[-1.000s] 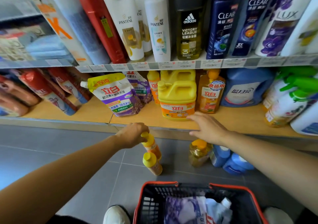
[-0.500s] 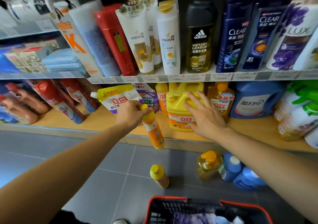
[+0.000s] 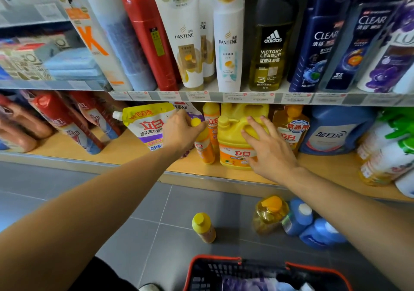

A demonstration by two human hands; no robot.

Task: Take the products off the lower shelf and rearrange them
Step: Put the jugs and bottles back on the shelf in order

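On the lower shelf (image 3: 125, 148), the left hand (image 3: 179, 131) grips a small orange bottle (image 3: 203, 150) by the neck, hiding its shoulder. Beside it, the right hand (image 3: 268, 149) lies spread on the yellow jug (image 3: 233, 134), covering its label's edge.

A red-rimmed basket (image 3: 215, 257) stands on grey floor tiles (image 3: 67, 190).

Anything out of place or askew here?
Yes. A small orange bottle with yellow cap, an amber bottle with orange cap and blue detergent bottles sit on the grey tiled floor, off the wooden lower shelf. No spill visible.
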